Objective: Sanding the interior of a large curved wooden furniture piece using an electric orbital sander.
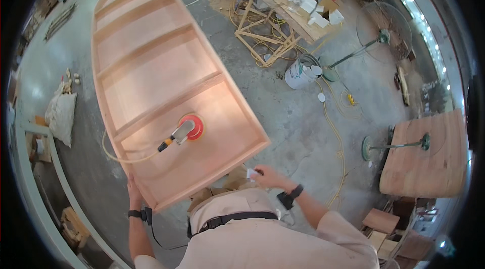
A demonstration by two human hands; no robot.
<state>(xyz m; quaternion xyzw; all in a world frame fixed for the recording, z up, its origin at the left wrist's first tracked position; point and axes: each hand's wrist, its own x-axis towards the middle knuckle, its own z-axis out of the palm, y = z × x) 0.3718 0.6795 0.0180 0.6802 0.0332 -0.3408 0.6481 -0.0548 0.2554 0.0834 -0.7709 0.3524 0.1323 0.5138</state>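
Observation:
A large wooden shelf unit [161,97] with a curved far end and several cross boards lies open side up before me. My left hand [134,191] rests along the outside of its near left edge, fingers stretched out. In the near compartment sits a sander [191,127] with a red round pad and a grey body; its pale hose [118,160] runs over the left side. Just off the near right corner, my right hand [270,176] is closed on a small white piece [251,173], its kind unclear. Both wrists wear black straps.
A cluttered wooden workbench [283,3] stands far right, with a white bucket [301,73] and a yellow cord [337,150] on the floor. Standing fans [382,36] and a wooden panel [424,168] are at right. A white sack [61,115] lies left, near a pale metal frame [63,188].

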